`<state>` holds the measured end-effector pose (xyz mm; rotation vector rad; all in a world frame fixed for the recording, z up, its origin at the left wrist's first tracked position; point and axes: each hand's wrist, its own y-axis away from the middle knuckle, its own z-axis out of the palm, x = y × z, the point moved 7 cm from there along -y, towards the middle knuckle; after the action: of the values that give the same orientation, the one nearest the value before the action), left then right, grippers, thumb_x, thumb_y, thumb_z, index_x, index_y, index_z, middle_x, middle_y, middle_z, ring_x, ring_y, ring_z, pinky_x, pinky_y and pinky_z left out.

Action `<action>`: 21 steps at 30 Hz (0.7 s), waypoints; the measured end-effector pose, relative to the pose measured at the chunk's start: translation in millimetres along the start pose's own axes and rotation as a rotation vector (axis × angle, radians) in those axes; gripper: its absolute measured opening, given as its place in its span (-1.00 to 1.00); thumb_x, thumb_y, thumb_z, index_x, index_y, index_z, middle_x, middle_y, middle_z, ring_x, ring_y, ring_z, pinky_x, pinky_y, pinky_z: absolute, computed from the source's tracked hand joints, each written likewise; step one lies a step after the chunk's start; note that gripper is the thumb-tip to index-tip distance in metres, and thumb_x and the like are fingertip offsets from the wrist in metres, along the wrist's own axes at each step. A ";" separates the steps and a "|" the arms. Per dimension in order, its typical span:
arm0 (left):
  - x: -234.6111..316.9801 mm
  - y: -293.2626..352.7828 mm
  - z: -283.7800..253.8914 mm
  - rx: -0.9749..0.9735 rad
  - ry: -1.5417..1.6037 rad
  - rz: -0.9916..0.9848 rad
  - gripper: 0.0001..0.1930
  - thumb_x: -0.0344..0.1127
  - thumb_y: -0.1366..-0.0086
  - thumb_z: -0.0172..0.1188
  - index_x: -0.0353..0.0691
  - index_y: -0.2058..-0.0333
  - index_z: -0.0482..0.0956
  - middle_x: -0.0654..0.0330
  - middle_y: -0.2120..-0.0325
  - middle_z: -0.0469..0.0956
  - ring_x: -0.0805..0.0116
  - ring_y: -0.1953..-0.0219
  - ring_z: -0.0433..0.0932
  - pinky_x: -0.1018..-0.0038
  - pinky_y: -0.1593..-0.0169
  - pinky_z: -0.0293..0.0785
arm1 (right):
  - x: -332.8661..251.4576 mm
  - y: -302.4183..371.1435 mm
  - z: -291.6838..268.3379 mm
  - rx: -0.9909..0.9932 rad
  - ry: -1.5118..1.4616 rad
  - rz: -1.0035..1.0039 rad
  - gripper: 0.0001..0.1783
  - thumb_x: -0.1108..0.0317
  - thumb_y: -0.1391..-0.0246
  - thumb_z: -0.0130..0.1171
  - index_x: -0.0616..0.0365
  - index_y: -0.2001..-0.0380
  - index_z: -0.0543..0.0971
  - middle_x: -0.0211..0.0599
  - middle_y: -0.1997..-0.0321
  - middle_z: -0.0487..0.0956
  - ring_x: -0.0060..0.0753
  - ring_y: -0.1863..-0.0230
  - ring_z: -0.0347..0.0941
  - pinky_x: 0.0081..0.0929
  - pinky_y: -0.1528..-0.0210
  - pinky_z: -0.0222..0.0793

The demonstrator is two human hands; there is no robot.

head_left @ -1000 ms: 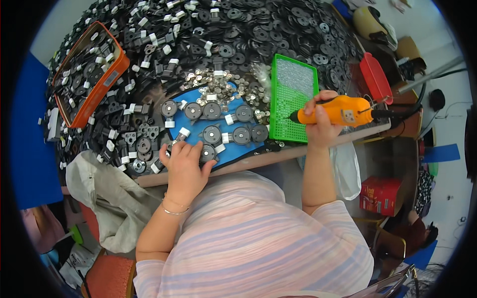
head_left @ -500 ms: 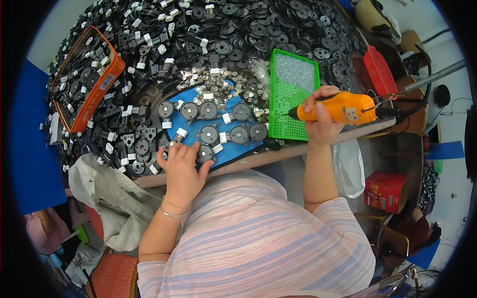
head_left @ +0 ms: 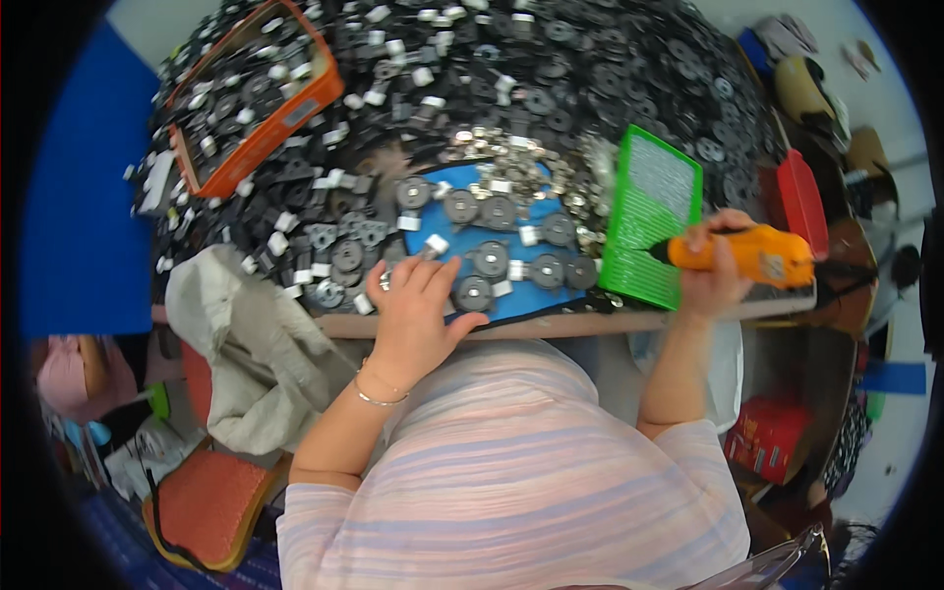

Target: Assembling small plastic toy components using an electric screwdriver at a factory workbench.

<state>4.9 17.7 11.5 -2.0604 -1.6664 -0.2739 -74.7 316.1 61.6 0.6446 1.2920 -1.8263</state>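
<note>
My right hand is closed around an orange electric screwdriver. Its dark tip points left, over the perforated part of a green tray whose far end is heaped with small silvery pieces. Left of that, my left hand lies palm down at the near left edge of a blue mat, fingers spread. Its fingertips are close to a black part with a white end; whether they touch it I cannot tell. Several round black assemblies lie on the mat, and small round metal pieces are piled behind.
Black parts cover the far table in a deep heap. An orange bin of parts stands at the left. A red tray is at the right, a grey cloth hangs over the near edge, and an orange-seated chair stands lower left.
The whole view has swung, so the table appears farther right and is slightly blurred. My right hand still grips the screwdriver over the green tray; my left hand stays by the mat's left edge.
</note>
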 end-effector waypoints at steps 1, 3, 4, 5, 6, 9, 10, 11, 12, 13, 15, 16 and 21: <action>-4.5 -0.4 -6.3 0.026 0.023 0.000 -0.41 -0.04 0.14 0.30 -0.19 0.12 0.44 0.22 0.26 0.43 0.25 0.08 0.30 0.10 -0.07 -0.09 | -5.0 -1.5 -3.4 -0.005 -0.013 -0.014 -0.68 0.44 0.13 0.09 0.23 0.24 0.33 -0.20 0.30 0.33 -0.41 0.51 0.30 -0.47 0.42 0.25; -22.8 -3.8 -23.9 0.117 -0.006 -0.025 -0.48 -0.10 0.12 0.30 -0.18 0.16 0.45 0.23 0.29 0.43 0.25 0.12 0.31 0.16 -0.03 -0.05 | -18.4 -5.5 4.0 -0.021 -0.043 -0.060 -0.71 0.45 0.12 0.07 0.24 0.26 0.32 -0.17 0.30 0.31 -0.42 0.52 0.31 -0.44 0.40 0.27; -37.6 -4.2 -31.4 0.170 -0.038 -0.055 -0.53 -0.15 0.12 0.30 -0.18 0.19 0.46 0.23 0.31 0.44 0.24 0.13 0.32 0.20 -0.02 -0.01 | -21.7 -5.7 7.6 -0.029 -0.055 -0.069 -0.71 0.43 0.11 0.06 0.25 0.26 0.32 -0.16 0.30 0.31 -0.43 0.53 0.30 -0.44 0.40 0.27; -51.3 -5.7 -39.5 0.212 -0.049 -0.096 -0.56 -0.18 0.12 0.30 -0.18 0.22 0.48 0.23 0.31 0.45 0.23 0.14 0.34 0.22 0.00 0.02 | -24.1 -5.6 11.8 -0.037 -0.058 -0.071 -0.71 0.41 0.10 0.04 0.25 0.26 0.31 -0.15 0.29 0.30 -0.43 0.54 0.30 -0.44 0.41 0.28; -66.7 -6.5 -43.0 0.222 -0.100 -0.151 -0.60 -0.23 0.13 0.31 -0.18 0.25 0.50 0.23 0.31 0.46 0.23 0.15 0.34 0.23 0.02 0.05 | -23.6 -5.0 18.6 -0.064 -0.053 -0.071 -0.71 0.41 0.10 0.04 0.25 0.26 0.31 -0.16 0.29 0.29 -0.43 0.54 0.30 -0.44 0.41 0.28; -98.4 -7.0 -50.9 0.268 -0.198 -0.200 -0.68 -0.34 0.14 0.29 -0.16 0.31 0.53 0.25 0.33 0.46 0.26 0.14 0.35 0.27 0.04 0.08 | -18.6 -0.4 38.7 -0.113 -0.052 -0.062 -0.70 0.40 0.10 0.05 0.25 0.25 0.31 -0.17 0.31 0.28 -0.43 0.56 0.29 -0.47 0.44 0.27; -104.0 -7.6 -53.8 0.274 -0.204 -0.204 -0.68 -0.34 0.14 0.29 -0.16 0.31 0.53 0.25 0.33 0.46 0.26 0.14 0.35 0.27 0.04 0.08 | -15.4 1.3 45.3 -0.138 -0.069 -0.046 -0.70 0.41 0.10 0.05 0.25 0.26 0.30 -0.18 0.32 0.28 -0.43 0.56 0.28 -0.49 0.45 0.26; -109.3 -8.3 -54.1 0.244 -0.233 -0.209 -0.67 -0.35 0.14 0.29 -0.14 0.30 0.53 0.26 0.33 0.46 0.26 0.14 0.35 0.29 0.04 0.09 | -12.5 3.8 51.5 -0.161 -0.083 -0.028 -0.70 0.41 0.10 0.05 0.25 0.26 0.30 -0.18 0.32 0.28 -0.43 0.56 0.28 -0.50 0.46 0.26; -113.5 -9.2 -54.3 0.212 -0.262 -0.214 -0.67 -0.35 0.14 0.30 -0.12 0.29 0.53 0.28 0.33 0.46 0.26 0.15 0.35 0.31 0.04 0.09 | -10.5 5.8 56.0 -0.162 -0.092 -0.021 -0.70 0.41 0.10 0.06 0.25 0.26 0.30 -0.18 0.32 0.27 -0.43 0.57 0.28 -0.51 0.48 0.25; -115.7 -9.8 -57.4 0.223 -0.250 -0.210 -0.67 -0.40 0.16 0.29 -0.10 0.30 0.54 0.29 0.32 0.46 0.26 0.15 0.35 0.31 0.05 0.10 | -9.3 6.8 59.9 -0.164 -0.096 -0.019 -0.70 0.41 0.10 0.06 0.25 0.26 0.30 -0.18 0.32 0.27 -0.43 0.57 0.28 -0.51 0.48 0.25; -120.7 -10.4 -63.0 0.203 -0.262 -0.215 -0.68 -0.41 0.16 0.29 -0.10 0.31 0.54 0.29 0.32 0.46 0.26 0.15 0.35 0.31 0.05 0.10 | -8.4 9.3 67.3 -0.187 -0.106 -0.014 -0.70 0.40 0.09 0.06 0.25 0.26 0.29 -0.19 0.32 0.26 -0.43 0.57 0.28 -0.51 0.48 0.25; -123.6 -10.0 -64.5 0.184 -0.270 -0.216 -0.68 -0.42 0.16 0.28 -0.10 0.32 0.54 0.28 0.33 0.46 0.26 0.15 0.35 0.30 0.05 0.11 | -8.1 10.1 69.0 -0.188 -0.109 -0.009 -0.70 0.40 0.09 0.06 0.25 0.26 0.29 -0.19 0.32 0.26 -0.43 0.57 0.28 -0.51 0.48 0.25; -124.8 -1.0 -60.1 -0.049 -0.182 -0.251 -0.76 -0.34 0.19 0.33 -0.13 0.45 0.56 0.24 0.45 0.46 0.21 0.26 0.38 0.30 0.16 0.20 | -1.9 14.4 73.9 -0.207 -0.137 0.045 -0.68 0.37 0.10 0.08 0.24 0.26 0.29 -0.20 0.32 0.25 -0.43 0.56 0.29 -0.52 0.46 0.27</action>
<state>-17.8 -118.9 9.3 -1.9597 -2.0513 -0.2159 -59.0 245.2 81.4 0.4256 1.3408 -1.6438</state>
